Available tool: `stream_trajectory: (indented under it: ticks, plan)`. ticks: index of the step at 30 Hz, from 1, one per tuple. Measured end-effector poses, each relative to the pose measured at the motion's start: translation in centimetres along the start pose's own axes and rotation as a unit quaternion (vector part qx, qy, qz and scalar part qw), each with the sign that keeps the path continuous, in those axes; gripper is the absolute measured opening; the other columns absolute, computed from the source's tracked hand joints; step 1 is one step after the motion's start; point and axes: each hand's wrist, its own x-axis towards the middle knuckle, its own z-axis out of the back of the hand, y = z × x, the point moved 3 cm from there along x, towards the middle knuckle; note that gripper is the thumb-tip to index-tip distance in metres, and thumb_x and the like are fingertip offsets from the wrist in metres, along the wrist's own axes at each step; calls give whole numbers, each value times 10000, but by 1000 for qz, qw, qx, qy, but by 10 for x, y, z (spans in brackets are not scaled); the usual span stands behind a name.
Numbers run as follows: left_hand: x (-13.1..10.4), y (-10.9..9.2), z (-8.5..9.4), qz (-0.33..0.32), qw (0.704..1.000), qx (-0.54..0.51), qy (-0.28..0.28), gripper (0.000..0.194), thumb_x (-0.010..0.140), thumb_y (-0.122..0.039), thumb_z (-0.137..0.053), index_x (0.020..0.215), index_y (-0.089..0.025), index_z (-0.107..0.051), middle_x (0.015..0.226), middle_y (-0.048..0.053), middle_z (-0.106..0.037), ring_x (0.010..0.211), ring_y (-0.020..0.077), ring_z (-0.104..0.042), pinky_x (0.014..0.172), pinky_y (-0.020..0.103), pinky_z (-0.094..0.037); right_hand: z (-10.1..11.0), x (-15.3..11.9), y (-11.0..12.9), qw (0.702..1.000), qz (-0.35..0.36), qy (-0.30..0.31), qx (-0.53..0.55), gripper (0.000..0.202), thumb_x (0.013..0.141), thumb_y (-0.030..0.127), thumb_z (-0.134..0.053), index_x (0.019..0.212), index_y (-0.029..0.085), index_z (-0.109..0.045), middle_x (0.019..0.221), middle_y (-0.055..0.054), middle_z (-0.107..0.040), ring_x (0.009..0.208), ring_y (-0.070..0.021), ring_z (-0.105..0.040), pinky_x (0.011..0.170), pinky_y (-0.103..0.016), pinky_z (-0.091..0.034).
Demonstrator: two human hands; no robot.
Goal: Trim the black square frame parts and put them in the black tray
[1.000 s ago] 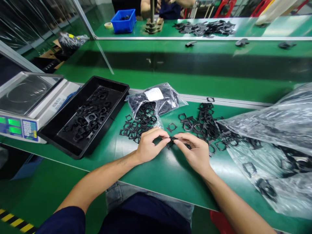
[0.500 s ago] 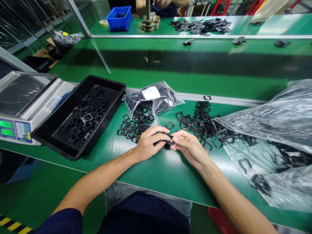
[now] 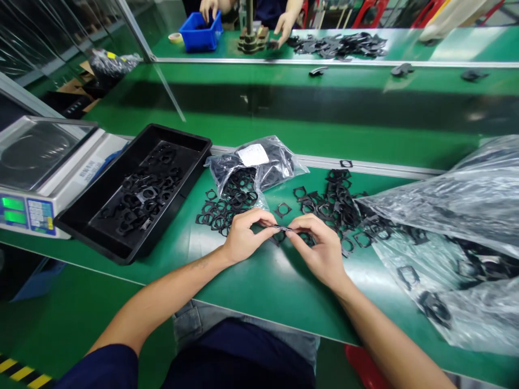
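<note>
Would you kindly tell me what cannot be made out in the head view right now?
Head view: full shape of the black part, seen nearly edge-on, its ends covered by the left hand and right hand.
Head view: writing on the white label, too small.
Head view: digits on the scale display, blurred.
Head view: what the blue bin holds, mostly hidden by its wall and a co-worker's hand.

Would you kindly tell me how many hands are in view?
4: the wearer's left hand and right hand, pinching a thin dark part; opposite, one co-worker hand over the blue bin and another hand near the dark pile. Others may be hidden.
</note>
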Motion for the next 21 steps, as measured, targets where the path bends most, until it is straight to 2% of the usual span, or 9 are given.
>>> stream_trajectory:
  ticks: [4, 6, 12, 16, 21]
  plan:
    - [0, 0, -1, -14, 1000, -6, 15, 169, 868, -295, -720, 763, -167, -683, 722, 19, -691, 672, 120, -623, 661, 243, -507, 1, 1, 2, 999, 40, -1, -9, 72, 902, 239, -667, 830, 235, -673, 816, -43, -681, 772, -205, -638, 736, -363, -547]
    - [0, 2, -2, 0, 1000, -17, 19, 183, 859, -313, -732, 765, -164, -680, 723, 22, -688, 670, 121, -622, 658, 246, -512, 1, 1, 1, 999, 38, 1, -12, 84, 906, 257, -664, 825, 235, -672, 821, -47, -684, 773, -206, -641, 740, -368, -556]
    - [-1, 16, -8, 126, 983, -130, 18, 320, 777, -447, -795, 817, -152, -679, 699, -3, -660, 634, 99, -628, 615, 213, -534, -4, -1, -8, 996, -71, 5, 51, 169, 900, 400, -680, 892, 232, -678, 880, -41, -702, 749, -185, -674, 718, -319, -593]
    - [-2, 19, -10, 181, 968, -170, 29, 366, 728, -489, -824, 777, -146, -704, 667, -1, -661, 602, 102, -631, 588, 215, -543, -3, -3, -9, 994, -90, 0, 65, 221, 868, 449, -720, 900, 231, -705, 870, -47, -721, 761, -205, -698, 758, -352, -609]
    - [-2, 20, -10, 247, 940, -232, 42, 437, 657, -522, -866, 776, -129, -717, 673, 24, -709, 596, 142, -695, 593, 251, -586, -3, -1, -12, 983, -130, 14, 132, 275, 835, 483, -754, 916, 226, -701, 790, -29, -717, 660, -190, -698, 703, -344, -614]
